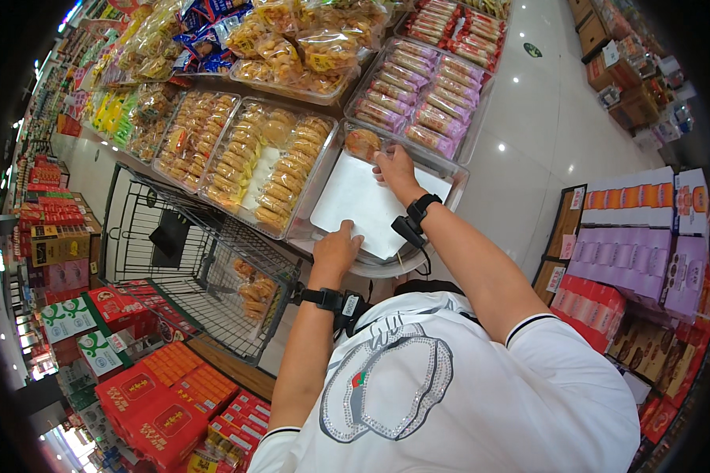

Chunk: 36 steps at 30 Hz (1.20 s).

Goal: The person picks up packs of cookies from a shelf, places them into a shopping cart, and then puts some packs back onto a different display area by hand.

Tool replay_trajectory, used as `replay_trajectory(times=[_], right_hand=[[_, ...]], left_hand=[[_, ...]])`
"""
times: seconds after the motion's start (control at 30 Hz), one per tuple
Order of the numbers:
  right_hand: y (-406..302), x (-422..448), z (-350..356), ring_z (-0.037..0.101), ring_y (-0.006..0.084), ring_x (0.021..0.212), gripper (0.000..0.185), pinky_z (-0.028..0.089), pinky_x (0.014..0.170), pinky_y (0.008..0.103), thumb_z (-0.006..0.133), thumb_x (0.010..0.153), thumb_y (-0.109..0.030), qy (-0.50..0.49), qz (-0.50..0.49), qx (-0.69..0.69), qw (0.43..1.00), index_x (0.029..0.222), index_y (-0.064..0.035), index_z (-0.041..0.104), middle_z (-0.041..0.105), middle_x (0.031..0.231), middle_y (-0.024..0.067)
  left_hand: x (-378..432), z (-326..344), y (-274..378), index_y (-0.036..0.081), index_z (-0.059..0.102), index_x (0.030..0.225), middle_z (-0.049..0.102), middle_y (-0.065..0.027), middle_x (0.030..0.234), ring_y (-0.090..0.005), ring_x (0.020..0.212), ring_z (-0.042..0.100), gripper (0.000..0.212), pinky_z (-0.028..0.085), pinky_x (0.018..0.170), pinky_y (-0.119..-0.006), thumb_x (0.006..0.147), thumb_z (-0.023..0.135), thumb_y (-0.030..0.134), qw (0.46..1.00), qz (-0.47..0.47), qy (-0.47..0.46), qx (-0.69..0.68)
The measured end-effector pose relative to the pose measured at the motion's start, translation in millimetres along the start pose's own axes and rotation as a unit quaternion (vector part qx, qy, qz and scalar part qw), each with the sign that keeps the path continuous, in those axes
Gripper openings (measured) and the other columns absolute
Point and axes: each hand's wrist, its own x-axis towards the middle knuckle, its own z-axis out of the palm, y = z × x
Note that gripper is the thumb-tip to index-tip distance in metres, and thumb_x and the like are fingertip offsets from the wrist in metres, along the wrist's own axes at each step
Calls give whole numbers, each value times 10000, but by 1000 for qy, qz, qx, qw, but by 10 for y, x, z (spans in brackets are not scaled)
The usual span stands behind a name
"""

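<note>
My right hand (397,168) pinches a clear-wrapped round pastry (362,143) by its wrapper, at the far left corner of a clear plastic bin (461,184). A flat white sheet (355,186) lies in this bin below the hand. At the sheet's near edge rests my left hand (336,248), thumb and index finger apart, with its other fingers hidden. Directly left of the bin, a clear tray of wrapped round pastries (287,183) holds them in rows, with a pale bare strip between.
A shopping cart (213,260) stands at my left, with bagged pastries (254,290) inside. Beyond the bin sits a tray of purple-wrapped snacks (432,88). Stacked boxes flank me: red cartons (154,408) at left, purple cartons (621,254) at right. Tiled floor (526,148) runs along the right.
</note>
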Motion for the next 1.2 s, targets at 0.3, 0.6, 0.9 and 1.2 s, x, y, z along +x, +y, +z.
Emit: replay_trajectory(times=[0.3, 0.6, 0.9, 1.2], right_hand=[[28, -60, -379, 723, 295, 700, 535, 572, 666, 423, 603, 904, -272, -31, -52, -214, 975, 1274, 102, 503, 712, 871, 214], [-156, -157, -490, 708, 273, 668, 529, 569, 629, 404, 579, 922, -295, -91, 18, -207, 974, 1296, 74, 523, 711, 857, 177], [-24, -44, -301, 697, 239, 659, 638, 561, 546, 383, 613, 916, -291, -118, -18, -110, 987, 1432, 49, 455, 694, 911, 167], [271, 360, -200, 558, 415, 992, 297, 411, 979, 521, 765, 573, -198, -173, -65, 26, 982, 838, -100, 676, 603, 997, 181]], left_hand=[[5, -14, 58, 114, 585, 1244, 730, -210, 1014, -405, 974, 692, 422, 526, 841, -504, 946, 603, 413, 1000, -1, 13, 7], [-42, 67, 20, 100, 603, 1187, 733, -199, 919, -397, 891, 703, 368, 537, 783, -500, 942, 609, 375, 997, 27, 76, 11], [-66, 36, 40, 83, 597, 1175, 744, -183, 969, -357, 918, 717, 348, 546, 787, -475, 938, 634, 335, 997, 19, 72, 18], [69, 6, 58, 118, 640, 1139, 734, -186, 1024, -386, 980, 690, 372, 519, 853, -493, 941, 582, 428, 999, -32, 30, -25]])
